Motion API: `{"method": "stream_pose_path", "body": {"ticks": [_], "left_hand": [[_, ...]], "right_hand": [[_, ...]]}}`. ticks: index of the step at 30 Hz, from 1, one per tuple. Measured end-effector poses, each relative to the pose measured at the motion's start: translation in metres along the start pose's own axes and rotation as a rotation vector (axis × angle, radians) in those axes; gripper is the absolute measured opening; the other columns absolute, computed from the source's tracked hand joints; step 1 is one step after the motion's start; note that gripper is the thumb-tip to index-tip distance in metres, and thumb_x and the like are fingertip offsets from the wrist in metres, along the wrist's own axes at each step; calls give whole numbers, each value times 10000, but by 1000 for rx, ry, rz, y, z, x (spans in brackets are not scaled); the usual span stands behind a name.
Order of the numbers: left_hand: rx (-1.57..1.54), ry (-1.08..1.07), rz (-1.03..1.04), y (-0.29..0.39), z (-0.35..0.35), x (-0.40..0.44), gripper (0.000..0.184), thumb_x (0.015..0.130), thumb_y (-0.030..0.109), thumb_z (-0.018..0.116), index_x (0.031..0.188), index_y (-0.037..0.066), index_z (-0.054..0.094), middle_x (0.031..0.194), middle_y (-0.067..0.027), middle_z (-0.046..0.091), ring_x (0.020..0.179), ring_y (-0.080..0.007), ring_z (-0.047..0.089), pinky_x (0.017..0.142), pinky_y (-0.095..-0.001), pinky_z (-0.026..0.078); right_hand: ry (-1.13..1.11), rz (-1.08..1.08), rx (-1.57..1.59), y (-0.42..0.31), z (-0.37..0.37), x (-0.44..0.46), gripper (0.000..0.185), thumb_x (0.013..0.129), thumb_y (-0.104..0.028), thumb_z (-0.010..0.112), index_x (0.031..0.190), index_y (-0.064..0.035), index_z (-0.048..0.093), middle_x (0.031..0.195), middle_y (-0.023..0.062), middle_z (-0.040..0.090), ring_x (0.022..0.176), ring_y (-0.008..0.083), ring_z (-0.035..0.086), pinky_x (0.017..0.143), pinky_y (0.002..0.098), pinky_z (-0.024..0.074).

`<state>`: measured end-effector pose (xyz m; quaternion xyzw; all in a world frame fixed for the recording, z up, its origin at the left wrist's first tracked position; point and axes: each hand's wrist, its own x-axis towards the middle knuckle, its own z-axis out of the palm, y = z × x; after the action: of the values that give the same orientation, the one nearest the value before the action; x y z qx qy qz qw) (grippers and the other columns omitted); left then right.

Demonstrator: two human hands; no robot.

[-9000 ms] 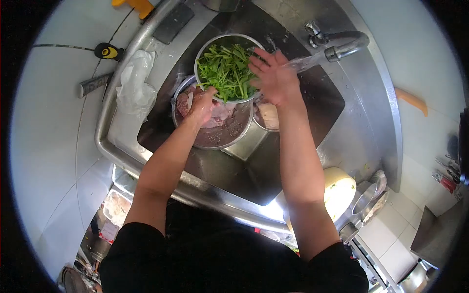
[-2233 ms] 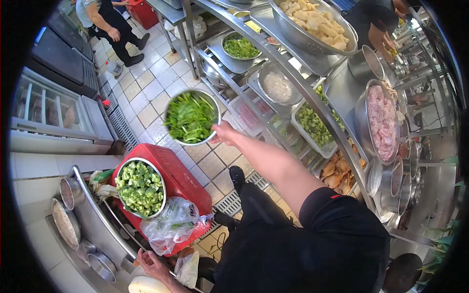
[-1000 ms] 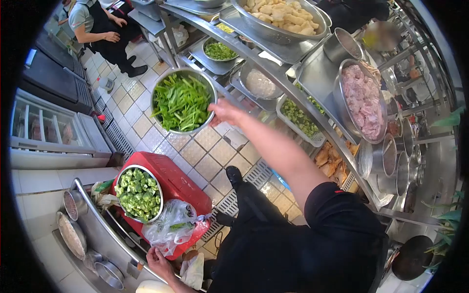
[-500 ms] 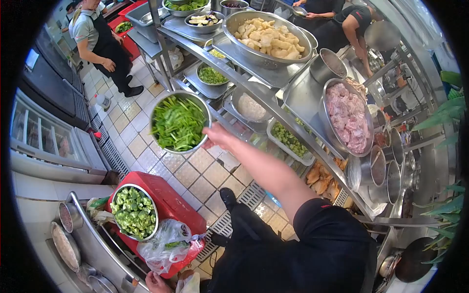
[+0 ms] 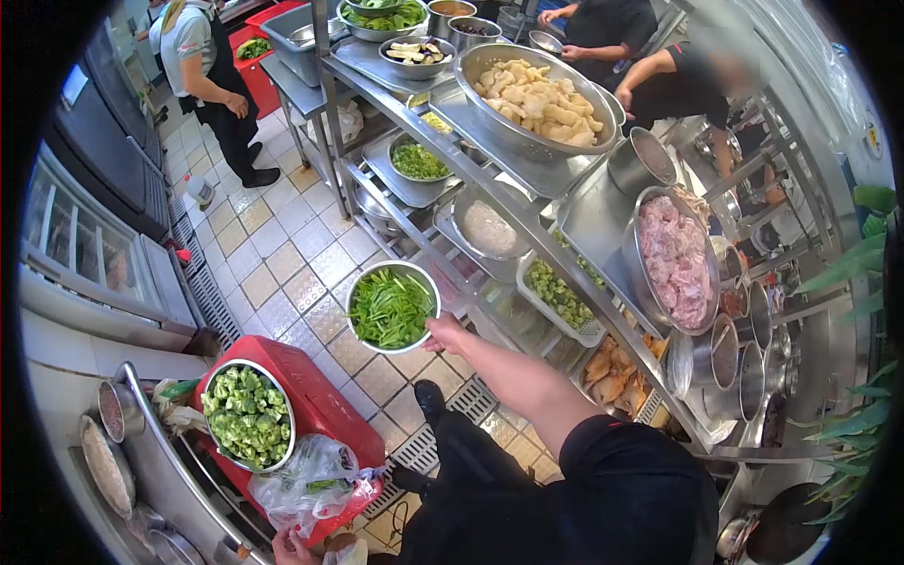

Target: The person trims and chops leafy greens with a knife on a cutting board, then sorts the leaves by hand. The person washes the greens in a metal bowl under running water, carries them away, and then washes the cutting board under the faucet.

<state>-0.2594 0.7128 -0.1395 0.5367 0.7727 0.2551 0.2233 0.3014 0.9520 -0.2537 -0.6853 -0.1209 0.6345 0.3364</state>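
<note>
My right hand grips the rim of a round metal bowl filled with cut green leafy vegetables. The bowl is held up over the tiled floor, beside the shelf rack. My left hand is at the bottom edge of the view, partly cut off, close to a clear plastic bag. Whether its fingers touch the bag I cannot tell. That bag lies on a red crate, with some green leaves showing through. Also on the crate stands a bowl of chopped broccoli.
A metal rack on the right carries a colander of pale pieces, a bowl of raw pink meat and several pots. A person in an apron stands at upper left. Other people work behind the rack. A white bottle stands on the floor.
The bowl of greens has moved right and down in view, lower and closer to my feet, still in my right hand. The view has shifted slightly. My left hand stays near the bag.
</note>
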Motion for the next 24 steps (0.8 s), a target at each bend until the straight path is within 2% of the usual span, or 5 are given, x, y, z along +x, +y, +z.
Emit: {"method": "stream_pose_path", "body": {"ticks": [4,7,15,18,24], "left_hand": [[229,-72,-193,124,-18,4,245,886,161,639,1053,-14,674,1049,-210,672,952,-334,637,849,-388,492],[214,-60,-120,103,-17,7,248,884,163,646,1059,-11,673,1043,-205,675,945,-327,638,843,-383,495],[100,-39,-187,84,-26,0,279,897,191,659,1088,-12,665,1070,-176,680,941,-320,641,846,-388,500],[-73,-20,-92,6,-21,-4,182,904,65,615,1041,-53,596,937,-95,631,859,-174,603,793,-299,496],[-60,-125,-106,18,-12,10,196,931,66,582,1085,-55,573,1009,-108,606,930,-184,597,840,-302,494]], "right_hand": [[-102,-12,48,-14,-16,14,308,913,-158,479,1170,7,522,807,163,677,624,228,681,510,345,547],[-41,-186,40,-59,-33,-3,290,887,-176,513,984,86,592,756,195,674,588,255,674,532,389,580],[259,-123,300,-71,-169,-49,461,892,-208,570,1264,23,423,935,190,604,686,288,651,596,407,579],[213,-377,417,-23,-252,-38,405,926,-228,554,1263,-27,451,1046,137,610,822,250,643,721,365,572],[217,-788,796,-10,-336,-27,421,952,-293,522,1303,-64,487,1196,121,603,947,262,644,812,425,548]]}}
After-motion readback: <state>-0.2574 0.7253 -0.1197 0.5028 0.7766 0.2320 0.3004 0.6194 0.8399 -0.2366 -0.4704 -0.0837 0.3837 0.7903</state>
